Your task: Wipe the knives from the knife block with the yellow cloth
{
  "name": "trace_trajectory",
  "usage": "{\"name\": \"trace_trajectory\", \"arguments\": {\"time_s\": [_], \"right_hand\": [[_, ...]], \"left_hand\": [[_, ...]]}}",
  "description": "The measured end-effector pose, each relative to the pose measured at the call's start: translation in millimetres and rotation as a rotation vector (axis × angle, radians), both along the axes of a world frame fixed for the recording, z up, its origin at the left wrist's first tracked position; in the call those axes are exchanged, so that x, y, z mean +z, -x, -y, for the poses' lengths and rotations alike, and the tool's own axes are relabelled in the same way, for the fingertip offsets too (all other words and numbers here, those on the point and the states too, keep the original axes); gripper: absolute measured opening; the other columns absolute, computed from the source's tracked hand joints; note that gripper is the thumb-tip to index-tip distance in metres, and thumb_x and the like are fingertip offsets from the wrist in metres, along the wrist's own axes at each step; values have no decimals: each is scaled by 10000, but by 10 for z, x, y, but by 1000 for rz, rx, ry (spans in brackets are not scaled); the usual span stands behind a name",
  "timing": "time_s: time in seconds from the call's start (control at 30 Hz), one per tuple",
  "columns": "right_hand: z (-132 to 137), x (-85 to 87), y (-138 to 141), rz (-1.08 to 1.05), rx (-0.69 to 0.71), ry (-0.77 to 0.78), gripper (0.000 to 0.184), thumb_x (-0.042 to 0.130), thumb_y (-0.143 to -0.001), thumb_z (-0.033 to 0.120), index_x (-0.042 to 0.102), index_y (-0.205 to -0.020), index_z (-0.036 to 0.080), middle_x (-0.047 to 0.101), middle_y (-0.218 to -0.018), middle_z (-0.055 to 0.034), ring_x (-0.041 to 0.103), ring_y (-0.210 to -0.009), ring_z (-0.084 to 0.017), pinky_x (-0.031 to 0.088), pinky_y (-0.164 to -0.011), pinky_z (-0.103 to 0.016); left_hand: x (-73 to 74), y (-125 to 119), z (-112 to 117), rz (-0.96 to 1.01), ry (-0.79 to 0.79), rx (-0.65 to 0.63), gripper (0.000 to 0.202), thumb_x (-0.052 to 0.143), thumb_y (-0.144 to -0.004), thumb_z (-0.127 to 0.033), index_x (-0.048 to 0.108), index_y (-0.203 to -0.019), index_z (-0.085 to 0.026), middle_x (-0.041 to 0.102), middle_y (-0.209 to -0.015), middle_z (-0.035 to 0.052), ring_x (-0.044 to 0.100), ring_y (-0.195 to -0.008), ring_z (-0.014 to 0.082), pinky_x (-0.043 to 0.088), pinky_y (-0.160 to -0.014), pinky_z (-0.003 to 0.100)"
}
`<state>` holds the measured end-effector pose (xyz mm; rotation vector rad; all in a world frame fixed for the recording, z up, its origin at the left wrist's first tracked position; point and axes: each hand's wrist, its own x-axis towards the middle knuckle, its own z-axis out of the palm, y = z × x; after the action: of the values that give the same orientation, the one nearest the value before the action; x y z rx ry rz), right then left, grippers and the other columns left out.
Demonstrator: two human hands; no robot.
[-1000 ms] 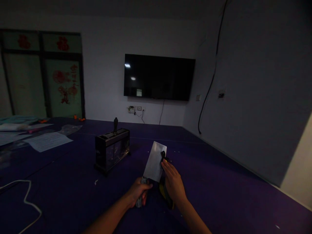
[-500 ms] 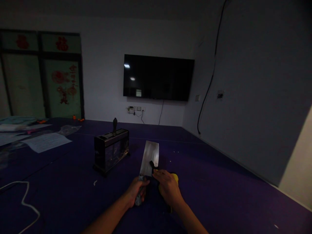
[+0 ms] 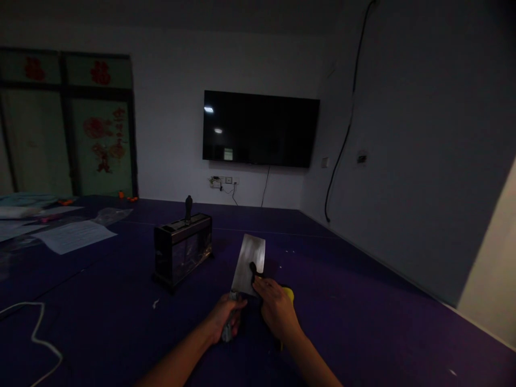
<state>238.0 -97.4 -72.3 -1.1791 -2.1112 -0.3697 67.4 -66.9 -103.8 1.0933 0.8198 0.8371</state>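
Note:
My left hand [image 3: 226, 318] is wrapped round the handle of a cleaver [image 3: 250, 263], whose broad steel blade points up and away from me. My right hand [image 3: 276, 312] is closed on a black and yellow sharpener [image 3: 287, 293] and presses its black end against the lower right edge of the blade. Both hands hover low over the dark purple surface [image 3: 363, 322]. A dark knife block [image 3: 181, 250] with one black handle [image 3: 187, 207] sticking up stands just behind and to the left.
A white cable [image 3: 36, 336] lies at the near left. Sheets of paper [image 3: 70, 235] and clear plastic lie at the far left. A wall television [image 3: 260, 129] and a grey wall on the right bound the room.
My right hand slid the sharpener down the blade from its upper part toward the handle end. The cleaver tilted slightly and the hands shifted a little left.

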Motion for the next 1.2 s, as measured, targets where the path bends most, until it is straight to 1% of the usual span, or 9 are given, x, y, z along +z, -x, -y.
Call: {"name": "trace_trajectory", "arguments": {"time_s": [0.17, 0.4, 0.57, 0.67, 0.77, 0.9, 1.03, 1.13, 1.2], "right_hand": [[-31, 14, -99, -67, -75, -70, 554, 351, -713, -11, 549, -1190, 189, 553, -1237, -63, 468, -1149, -197, 431, -938, -389], [-82, 20, -276, -189, -180, -183, 551, 322, -760, 36, 449, -1277, 179, 487, -1302, -77, 392, -1225, -219, 400, -963, -453], [-126, 21, -404, -208, -271, -233, 542, 314, -788, 75, 391, -1315, 177, 419, -1358, -83, 341, -1262, -231, 378, -974, -470], [-143, 19, -453, -200, -289, -245, 551, 292, -796, 70, 362, -1333, 175, 384, -1383, -84, 304, -1286, -228, 372, -981, -465], [-159, 6, -469, -180, -267, -263, 564, 291, -797, 72, 331, -1350, 181, 360, -1398, -81, 263, -1307, -228, 367, -984, -474], [-164, -14, -428, -138, -227, -245, 545, 289, -803, 62, 361, -1332, 171, 373, -1389, -90, 253, -1312, -224, 347, -999, -490], [-133, -18, -316, -63, -152, -187, 541, 298, -795, 48, 408, -1307, 180, 423, -1357, -83, 300, -1292, -217, 354, -1001, -481], [-102, -8, -214, 2, -66, -124, 523, 325, -787, 48, 454, -1277, 179, 467, -1323, -73, 338, -1273, -213, 382, -993, -448], [-82, 2, -154, 32, -10, -90, 523, 338, -774, 36, 485, -1254, 183, 492, -1301, -70, 367, -1255, -209, 396, -988, -425]], "left_hand": [[11, 28, 5, -32, -28, -109, 330, 644, -622, -431, 433, -711, -194, 352, -336, -114, 357, -227, 88, 192, -279, 173], [100, 75, 32, -79, -43, -293, 310, 648, -622, -406, 428, -624, -187, 340, -310, -99, 379, -227, 100, 234, -278, 177], [139, 85, 63, -115, -47, -350, 317, 668, -613, -407, 457, -690, -184, 350, -323, -109, 410, -248, 107, 257, -301, 178], [137, 82, 72, -132, -51, -373, 294, 651, -631, -400, 471, -696, -177, 366, -327, -100, 417, -256, 104, 264, -310, 177], [124, 77, 72, -134, -52, -360, 281, 647, -629, -387, 471, -690, -177, 373, -319, -95, 397, -248, 96, 272, -313, 177], [93, 61, 60, -137, -63, -322, 315, 662, -614, -412, 463, -709, -188, 383, -324, -100, 377, -237, 94, 275, -305, 183], [57, 37, 46, -112, -61, -246, 338, 664, -608, -437, 448, -700, -194, 365, -319, -105, 392, -242, 100, 269, -307, 180], [44, 28, 36, -79, -40, -157, 329, 651, -618, -438, 443, -694, -194, 353, -318, -108, 373, -233, 91, 251, -301, 174], [44, 27, 26, -55, -14, -127, 328, 645, -627, -437, 438, -713, -198, 355, -327, -113, 357, -227, 83, 237, -295, 170]]}}
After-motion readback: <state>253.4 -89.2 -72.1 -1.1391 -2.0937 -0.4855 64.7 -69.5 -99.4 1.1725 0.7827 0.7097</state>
